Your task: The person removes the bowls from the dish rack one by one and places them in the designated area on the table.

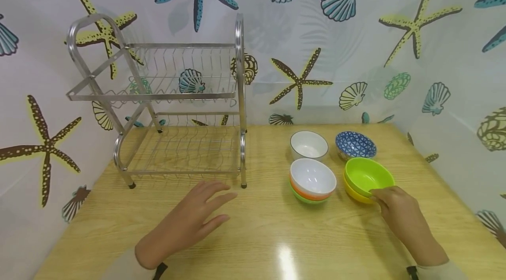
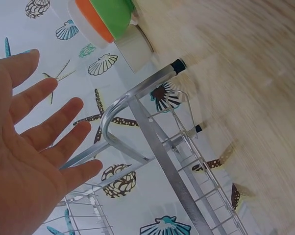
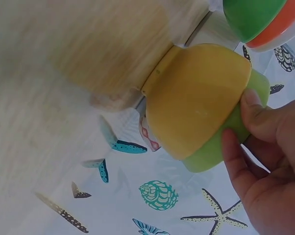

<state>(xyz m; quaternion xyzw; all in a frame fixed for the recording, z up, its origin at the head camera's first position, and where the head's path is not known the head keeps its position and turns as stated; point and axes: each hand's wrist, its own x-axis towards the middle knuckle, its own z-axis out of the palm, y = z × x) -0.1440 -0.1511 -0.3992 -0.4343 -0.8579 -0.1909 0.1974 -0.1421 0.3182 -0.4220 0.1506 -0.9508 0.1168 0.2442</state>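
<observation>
My right hand [image 1: 405, 220] pinches the near rim of a lime-green bowl [image 1: 367, 175], thumb and fingers at its edge. That bowl sits nested in a yellow bowl [image 3: 201, 98], which stands on the table. My left hand [image 1: 189, 216] hovers over the wood in front of the dish rack [image 1: 182, 96], palm inward, fingers spread and holding nothing. Between the hands is a stack: a white bowl [image 1: 312, 175] on top, then an orange bowl [image 1: 306, 193], with a green bowl [image 1: 303, 200] lowest.
Behind the stacks stand a white bowl with a dark rim [image 1: 308, 144] and a blue patterned bowl [image 1: 356, 143]. The two-tier metal rack holds no dishes. A sheet printed with shells and starfish [image 1: 245, 12] surrounds the wooden table [image 1: 253, 231].
</observation>
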